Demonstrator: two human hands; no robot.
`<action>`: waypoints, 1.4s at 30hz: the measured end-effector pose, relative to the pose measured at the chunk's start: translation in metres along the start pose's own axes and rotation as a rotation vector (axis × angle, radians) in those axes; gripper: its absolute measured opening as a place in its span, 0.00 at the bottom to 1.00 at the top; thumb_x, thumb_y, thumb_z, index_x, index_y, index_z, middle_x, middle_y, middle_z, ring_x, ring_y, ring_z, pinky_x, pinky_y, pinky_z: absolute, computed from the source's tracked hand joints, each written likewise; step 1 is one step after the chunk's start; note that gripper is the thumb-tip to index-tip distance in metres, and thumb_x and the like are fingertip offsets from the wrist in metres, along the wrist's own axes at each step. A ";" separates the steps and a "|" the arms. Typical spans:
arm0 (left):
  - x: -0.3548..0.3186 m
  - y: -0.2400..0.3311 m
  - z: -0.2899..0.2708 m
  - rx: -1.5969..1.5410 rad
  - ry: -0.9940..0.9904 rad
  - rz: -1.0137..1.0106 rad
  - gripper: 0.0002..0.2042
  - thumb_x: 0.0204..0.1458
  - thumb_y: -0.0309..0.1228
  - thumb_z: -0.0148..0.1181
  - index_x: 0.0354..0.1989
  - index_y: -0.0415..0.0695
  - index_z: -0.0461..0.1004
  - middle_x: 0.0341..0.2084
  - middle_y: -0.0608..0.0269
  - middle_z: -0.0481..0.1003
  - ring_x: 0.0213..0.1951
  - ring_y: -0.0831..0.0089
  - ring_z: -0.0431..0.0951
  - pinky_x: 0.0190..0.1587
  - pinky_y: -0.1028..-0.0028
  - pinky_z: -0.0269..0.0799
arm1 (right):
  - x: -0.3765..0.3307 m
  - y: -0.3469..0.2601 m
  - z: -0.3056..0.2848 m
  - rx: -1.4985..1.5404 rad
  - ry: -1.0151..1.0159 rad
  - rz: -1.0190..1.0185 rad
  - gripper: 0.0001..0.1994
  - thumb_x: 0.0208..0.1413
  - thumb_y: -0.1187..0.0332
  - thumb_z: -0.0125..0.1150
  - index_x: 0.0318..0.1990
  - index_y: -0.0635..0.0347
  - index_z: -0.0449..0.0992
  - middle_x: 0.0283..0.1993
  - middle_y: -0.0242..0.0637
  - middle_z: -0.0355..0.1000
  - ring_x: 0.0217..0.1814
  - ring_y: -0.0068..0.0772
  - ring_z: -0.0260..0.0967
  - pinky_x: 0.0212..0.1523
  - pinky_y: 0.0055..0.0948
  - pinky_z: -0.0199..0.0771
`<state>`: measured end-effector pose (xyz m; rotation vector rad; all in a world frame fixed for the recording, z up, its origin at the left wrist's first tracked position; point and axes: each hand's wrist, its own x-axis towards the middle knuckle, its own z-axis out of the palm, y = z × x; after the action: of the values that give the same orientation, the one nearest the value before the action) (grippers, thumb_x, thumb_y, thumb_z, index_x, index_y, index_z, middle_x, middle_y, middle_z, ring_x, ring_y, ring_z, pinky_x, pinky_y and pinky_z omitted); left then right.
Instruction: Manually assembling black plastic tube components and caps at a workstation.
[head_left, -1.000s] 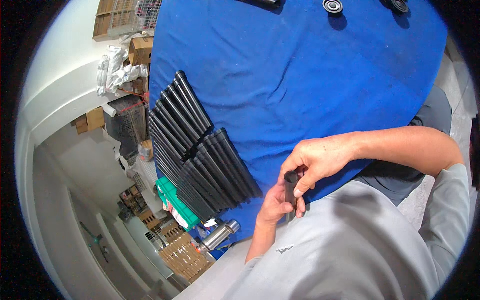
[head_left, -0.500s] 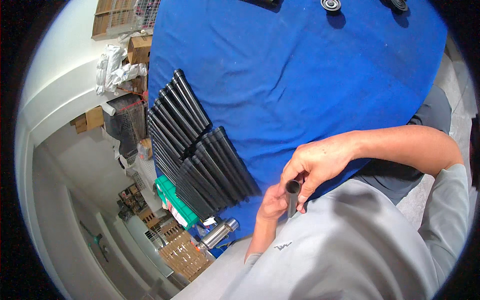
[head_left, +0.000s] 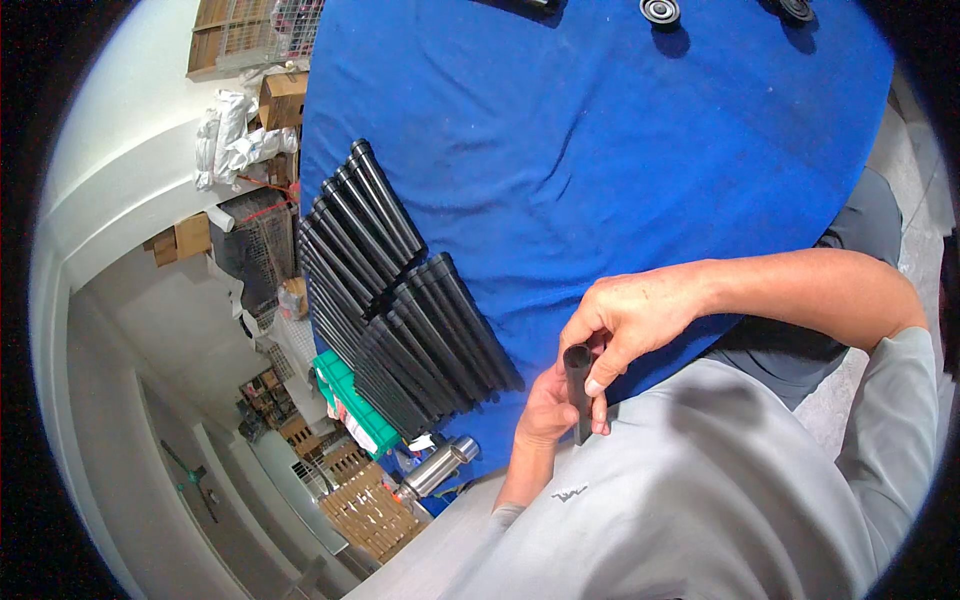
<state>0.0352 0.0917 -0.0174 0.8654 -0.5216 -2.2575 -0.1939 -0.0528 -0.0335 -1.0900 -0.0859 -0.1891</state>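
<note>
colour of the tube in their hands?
Black tube, same as the stacked tubes; head view shows it.

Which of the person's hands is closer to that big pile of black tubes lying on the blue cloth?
Left. The left hand sits just beside the near end of the pile of black tubes, gripping a single black tube. The right hand holds that tube from the far side.

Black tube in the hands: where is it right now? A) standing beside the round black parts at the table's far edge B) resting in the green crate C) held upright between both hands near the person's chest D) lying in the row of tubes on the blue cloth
C: the black tube is gripped by the right hand and left hand close to the grey shirt, apart from the row of black tubes on the blue cloth.
</note>
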 end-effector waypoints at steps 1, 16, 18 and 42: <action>0.000 0.001 0.001 0.005 0.044 -0.043 0.37 0.48 0.37 0.69 0.62 0.33 0.57 0.37 0.46 0.74 0.31 0.56 0.80 0.34 0.56 0.81 | -0.002 -0.003 -0.001 -0.047 0.011 0.017 0.10 0.57 0.69 0.62 0.43 0.66 0.77 0.39 0.34 0.81 0.43 0.20 0.74 0.43 0.24 0.71; 0.001 0.027 0.007 -0.113 0.270 0.182 0.27 0.50 0.38 0.64 0.49 0.28 0.66 0.49 0.27 0.67 0.35 0.46 0.79 0.27 0.52 0.82 | -0.001 -0.006 -0.017 0.164 0.435 -0.137 0.12 0.55 0.68 0.65 0.42 0.65 0.76 0.34 0.30 0.74 0.35 0.17 0.68 0.36 0.22 0.69; 0.000 0.037 -0.003 -0.309 0.037 0.350 0.23 0.56 0.23 0.50 0.62 0.47 0.64 0.54 0.26 0.64 0.42 0.49 0.78 0.37 0.49 0.80 | -0.003 -0.010 -0.025 0.129 0.440 -0.210 0.14 0.56 0.66 0.65 0.46 0.64 0.76 0.35 0.30 0.74 0.37 0.18 0.69 0.39 0.23 0.69; 0.018 0.032 0.006 0.423 0.319 0.062 0.31 0.39 0.40 0.75 0.50 0.38 0.69 0.31 0.55 0.75 0.30 0.65 0.78 0.29 0.71 0.75 | -0.002 -0.011 -0.015 0.028 0.088 -0.047 0.23 0.55 0.68 0.63 0.58 0.63 0.70 0.51 0.41 0.72 0.44 0.28 0.73 0.38 0.29 0.74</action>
<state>0.0347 0.0576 -0.0033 1.3692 -0.8760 -1.9271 -0.1981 -0.0704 -0.0312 -1.0511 -0.0350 -0.2766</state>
